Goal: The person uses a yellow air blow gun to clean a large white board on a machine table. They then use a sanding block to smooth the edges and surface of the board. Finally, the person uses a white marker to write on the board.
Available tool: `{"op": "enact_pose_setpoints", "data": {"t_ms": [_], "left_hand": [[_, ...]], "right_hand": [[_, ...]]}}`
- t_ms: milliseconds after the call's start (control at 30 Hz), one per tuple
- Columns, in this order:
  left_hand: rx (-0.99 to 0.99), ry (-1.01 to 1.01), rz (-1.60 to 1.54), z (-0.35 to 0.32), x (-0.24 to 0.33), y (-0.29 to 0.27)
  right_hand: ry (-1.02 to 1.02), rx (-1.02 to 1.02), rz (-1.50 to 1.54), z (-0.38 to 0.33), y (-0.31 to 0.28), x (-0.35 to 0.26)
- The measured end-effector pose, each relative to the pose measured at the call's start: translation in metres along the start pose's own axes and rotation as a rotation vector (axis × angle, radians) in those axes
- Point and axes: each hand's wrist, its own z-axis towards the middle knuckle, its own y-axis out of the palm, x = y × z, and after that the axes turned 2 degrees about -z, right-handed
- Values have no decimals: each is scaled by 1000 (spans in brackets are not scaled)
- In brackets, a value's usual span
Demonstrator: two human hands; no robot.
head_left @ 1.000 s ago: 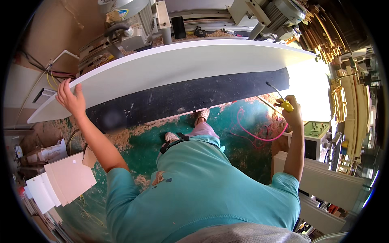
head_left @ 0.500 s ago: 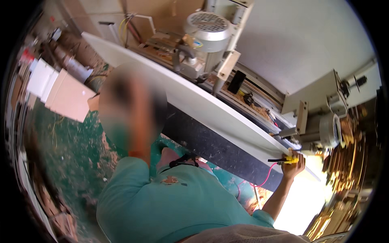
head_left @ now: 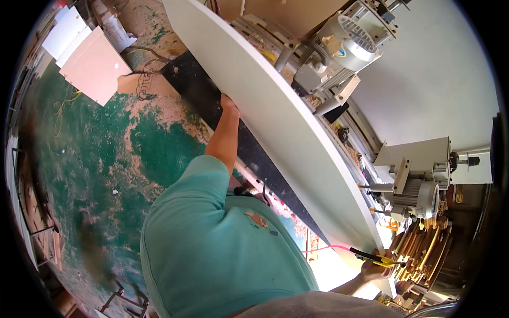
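A long white board (head_left: 275, 127) runs diagonally from the upper left to the lower right, its broad face tilted. My left hand (head_left: 230, 104) is closed on the board's near long edge, some fingers hidden by the board. At the board's far right end, my right hand (head_left: 375, 270) is closed around a yellow and black air blow gun (head_left: 383, 260). A pink hose (head_left: 331, 247) leads from the gun toward my body. Whether the right hand also touches the board, I cannot tell.
Behind the board stands a machine with a grey motor (head_left: 358, 42) and a second motor (head_left: 424, 197). A black surface (head_left: 199, 87) lies below the board. Cardboard boxes (head_left: 95, 66) stand on the dusty green floor (head_left: 106, 159). Wood strips (head_left: 424, 249) are stacked at right.
My left hand, smeared before, has come to the board's near edge. The board shows more of its face. My right hand sits lower in view, still with the blow gun; the view has shifted.
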Motion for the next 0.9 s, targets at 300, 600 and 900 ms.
{"op": "enact_pose_setpoints", "data": {"t_ms": [300, 600, 900], "left_hand": [[535, -158, 211, -202, 82, 1], [-9, -412, -48, -263, 77, -121], [115, -468, -867, -339, 24, -142]], "right_hand": [[580, -551, 258, -214, 16, 118], [645, -798, 338, -176, 152, 22], [594, -1123, 208, -267, 242, 85]]}}
